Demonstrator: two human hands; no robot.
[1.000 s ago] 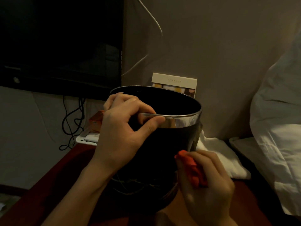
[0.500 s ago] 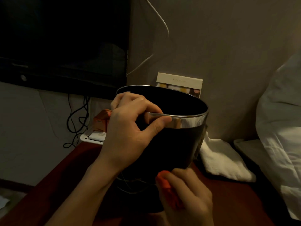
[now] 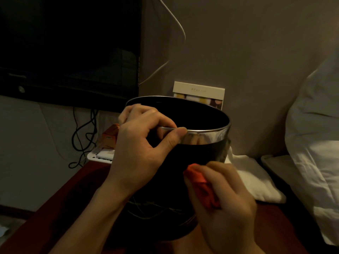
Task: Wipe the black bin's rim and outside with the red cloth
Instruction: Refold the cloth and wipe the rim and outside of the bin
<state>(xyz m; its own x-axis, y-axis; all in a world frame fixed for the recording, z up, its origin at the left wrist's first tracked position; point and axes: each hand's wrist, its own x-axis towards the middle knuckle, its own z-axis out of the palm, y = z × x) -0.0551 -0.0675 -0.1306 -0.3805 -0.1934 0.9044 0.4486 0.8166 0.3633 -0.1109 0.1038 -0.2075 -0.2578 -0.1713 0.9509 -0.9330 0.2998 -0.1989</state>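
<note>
On the dark red table (image 3: 55, 208), near its back edge, the bin (image 3: 165, 162) stands tilted slightly toward the camera. The left hand (image 3: 139, 149) clamps its rim (image 3: 207, 139), thumb on the shiny outer band and fingers curled over into the opening. The right hand (image 3: 225, 204) grips the cloth (image 3: 201, 187), bunched up, and presses it against the bin's black near side, just below the band. So the work in hand looks like the outside wall, on the side facing the camera. I cannot tell which parts are already clean, since the dim light shows no marks or streaks. The far side and the stretch under the left hand are hidden, and they likely call for a turn of the bin. A white towel (image 3: 253, 178) lies by the table's right edge, behind the bin.
</note>
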